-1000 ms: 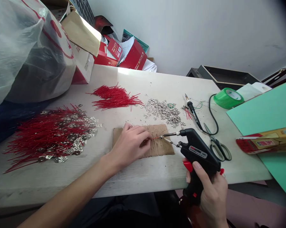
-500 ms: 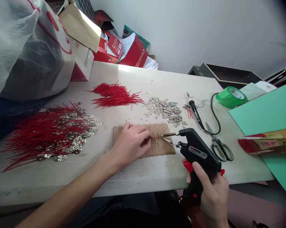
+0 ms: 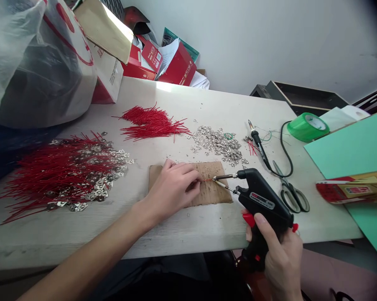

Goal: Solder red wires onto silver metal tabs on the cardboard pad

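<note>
My left hand (image 3: 177,184) rests over a piece of cardboard (image 3: 218,195), fingers pinched on a thin red wire (image 3: 206,180). The wire's far end meets the tip of a black soldering gun (image 3: 260,194); any metal piece there is too small to make out. My right hand (image 3: 281,255) is wrapped around the gun's handle, close to its red trigger. Beyond the cardboard lie a heap of small metal tabs (image 3: 218,142) and a bundle of bare-ended red wires (image 3: 154,123). Wires joined to metal tabs (image 3: 66,171) are piled on the left.
On the right lie a soldering iron (image 3: 260,148), scissors (image 3: 293,195), green tape (image 3: 307,126) and a red-yellow box (image 3: 353,187) on a green sheet (image 3: 335,154). A plastic bag (image 3: 57,79) bulges at the back left, beside red and white boxes (image 3: 179,65).
The view has shifted very slightly. Both hands, the wire and the soldering gun keep practically the same position over the cardboard.
</note>
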Available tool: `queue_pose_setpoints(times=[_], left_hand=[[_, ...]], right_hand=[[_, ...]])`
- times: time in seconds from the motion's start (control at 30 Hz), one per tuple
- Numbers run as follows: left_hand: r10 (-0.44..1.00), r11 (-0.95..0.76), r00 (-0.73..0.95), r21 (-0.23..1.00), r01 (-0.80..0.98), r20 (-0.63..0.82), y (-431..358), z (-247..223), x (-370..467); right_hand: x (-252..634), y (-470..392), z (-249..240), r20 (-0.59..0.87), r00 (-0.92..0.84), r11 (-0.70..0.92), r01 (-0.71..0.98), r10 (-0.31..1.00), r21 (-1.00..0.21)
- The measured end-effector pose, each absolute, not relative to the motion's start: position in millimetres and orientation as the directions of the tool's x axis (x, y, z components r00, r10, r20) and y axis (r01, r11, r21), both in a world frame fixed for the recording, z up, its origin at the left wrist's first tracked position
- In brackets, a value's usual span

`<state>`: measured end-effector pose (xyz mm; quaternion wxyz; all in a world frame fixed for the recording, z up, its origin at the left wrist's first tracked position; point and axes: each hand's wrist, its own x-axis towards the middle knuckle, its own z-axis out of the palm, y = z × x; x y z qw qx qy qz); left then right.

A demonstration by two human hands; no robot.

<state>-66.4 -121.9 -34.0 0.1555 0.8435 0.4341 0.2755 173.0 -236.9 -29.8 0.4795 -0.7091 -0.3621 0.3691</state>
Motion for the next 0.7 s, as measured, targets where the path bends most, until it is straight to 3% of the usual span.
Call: queue_pose_setpoints(times=[0.7], left_hand=[[0.816, -0.578, 0.470, 0.504, 0.641, 0.337, -121.8, -33.8, -66.1]], right_hand=[[178.1, -237.9, -32.4, -0.138, 0.427, -0.251, 0.220, 0.894, -0.943]])
